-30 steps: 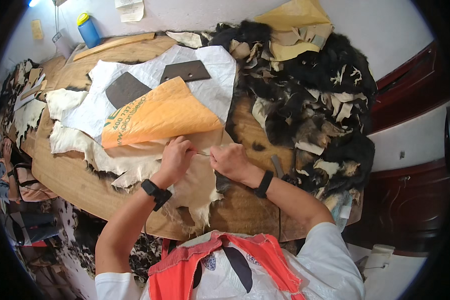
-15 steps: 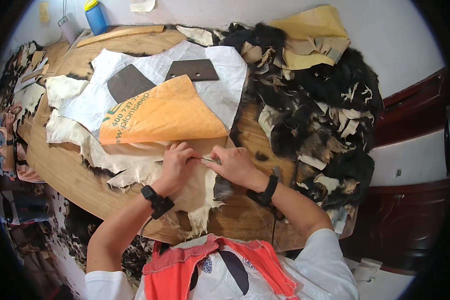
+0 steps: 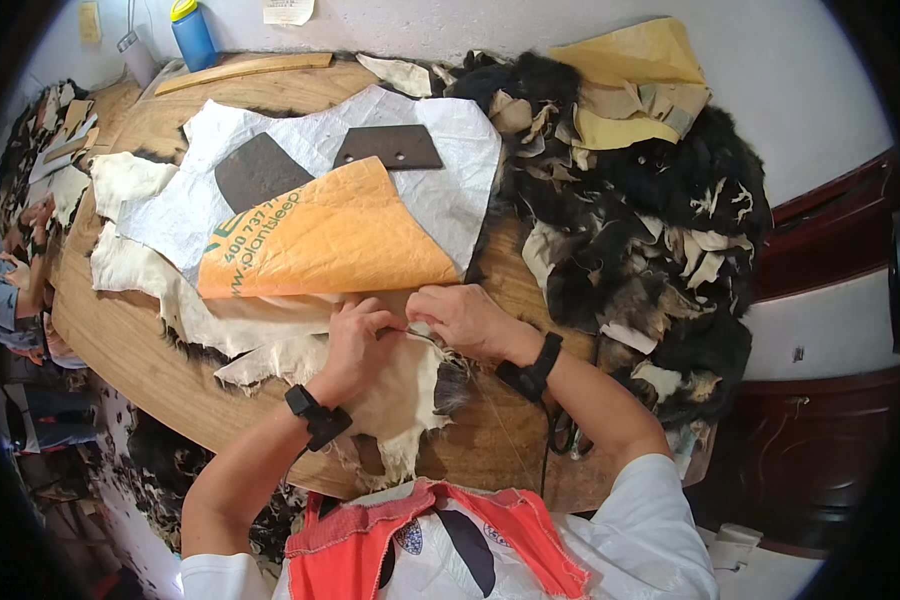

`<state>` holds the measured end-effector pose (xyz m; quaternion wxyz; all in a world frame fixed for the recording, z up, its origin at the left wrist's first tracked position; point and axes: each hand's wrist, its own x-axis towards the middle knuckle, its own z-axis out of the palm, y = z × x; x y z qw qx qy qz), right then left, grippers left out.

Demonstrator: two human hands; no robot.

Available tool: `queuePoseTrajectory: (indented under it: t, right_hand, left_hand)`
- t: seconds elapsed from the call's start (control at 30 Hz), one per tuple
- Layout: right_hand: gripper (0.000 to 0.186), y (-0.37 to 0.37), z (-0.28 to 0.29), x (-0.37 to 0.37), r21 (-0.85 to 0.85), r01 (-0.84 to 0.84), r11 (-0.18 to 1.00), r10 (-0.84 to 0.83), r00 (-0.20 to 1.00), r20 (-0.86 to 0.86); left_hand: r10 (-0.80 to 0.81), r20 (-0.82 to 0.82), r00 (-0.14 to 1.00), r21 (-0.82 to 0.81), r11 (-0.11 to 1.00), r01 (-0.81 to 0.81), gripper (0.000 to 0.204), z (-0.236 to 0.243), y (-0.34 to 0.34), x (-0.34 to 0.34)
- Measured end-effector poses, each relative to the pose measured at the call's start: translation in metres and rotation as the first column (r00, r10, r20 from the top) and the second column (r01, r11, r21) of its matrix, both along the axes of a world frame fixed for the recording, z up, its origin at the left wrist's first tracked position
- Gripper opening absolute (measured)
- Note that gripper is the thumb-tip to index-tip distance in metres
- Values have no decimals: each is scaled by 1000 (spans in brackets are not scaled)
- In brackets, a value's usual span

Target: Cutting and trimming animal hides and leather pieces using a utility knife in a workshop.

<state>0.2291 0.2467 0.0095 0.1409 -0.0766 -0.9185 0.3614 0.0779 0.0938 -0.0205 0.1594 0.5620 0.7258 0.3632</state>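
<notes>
A cream pelt (image 3: 385,395) with a dark fur edge lies fur side down on the wooden table (image 3: 240,405). My left hand (image 3: 358,345) is closed, pinching the pelt's edge between thumb and fingers. Close beside it, my right hand (image 3: 462,318) is closed at the same edge, its fingers curled over. What its fingertips hold is too small to make out. A thin thread (image 3: 510,437) trails below the right hand. Just beyond both hands lies an orange printed sheet (image 3: 325,240), over a white sheet (image 3: 460,205) and more of the pelt.
Two dark flat plates (image 3: 260,172) weigh on the white sheet. Black fur scraps (image 3: 660,270) heap up at the right, topped by yellowish paper (image 3: 635,55). A wooden strip (image 3: 245,72) and a blue bottle (image 3: 193,38) stand farther back. Another person (image 3: 15,290) is at the far left.
My right hand has lifted a little away from me and turned, its fingers now curled over the edge. The left hand keeps its pinch. A thread now shows below the right hand.
</notes>
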Motion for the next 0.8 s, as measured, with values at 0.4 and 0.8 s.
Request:
queuePoseTrajectory:
  t: [0.4, 0.8]
  right_hand:
    - [10, 10, -14, -1, -82, 6, 997, 4, 992, 127]
    - [38, -11, 8, -14, 221, 22, 975, -80, 964, 255]
  left_hand:
    - [-24, 49, 998, 21, 1000, 23, 12, 6, -1, -1]
    - [-35, 15, 999, 31, 999, 34, 11, 6, -2, 4]
